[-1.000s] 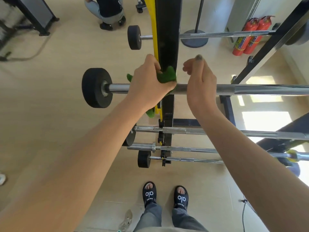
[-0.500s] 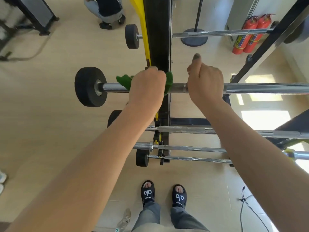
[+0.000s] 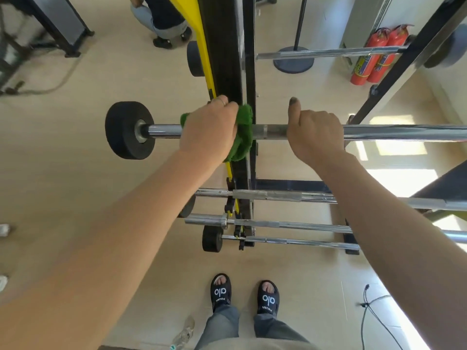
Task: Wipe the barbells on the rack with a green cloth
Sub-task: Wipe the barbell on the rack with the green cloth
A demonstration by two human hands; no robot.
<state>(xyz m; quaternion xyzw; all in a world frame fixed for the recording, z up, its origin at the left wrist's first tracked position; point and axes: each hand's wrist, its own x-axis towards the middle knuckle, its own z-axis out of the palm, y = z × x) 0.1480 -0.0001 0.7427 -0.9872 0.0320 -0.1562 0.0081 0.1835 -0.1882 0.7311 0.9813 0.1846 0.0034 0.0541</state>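
A chrome barbell [image 3: 404, 132] with a black end plate [image 3: 127, 133] lies across the black and yellow rack upright [image 3: 225, 59]. My left hand [image 3: 209, 130] grips a green cloth [image 3: 243, 132] wrapped round the bar just left of the upright. My right hand [image 3: 314, 135] grips the bare bar to the right of the upright, thumb pointing up. Several more barbells sit lower on the rack: one [image 3: 278, 195], another [image 3: 290, 224] and a third [image 3: 290, 240]. A further bar [image 3: 328, 53] rests higher up.
A person crouches on the floor [image 3: 161, 24] behind the rack. Two red fire extinguishers [image 3: 374, 56] stand at the right wall beside a round stand base [image 3: 294, 61]. A plastic bottle [image 3: 184, 334] lies by my sandalled feet. A cable [image 3: 371, 306] trails at right.
My left hand with the cloth slid left along the bar, then back a little toward the upright. My right hand closed down round the bar and stayed there.
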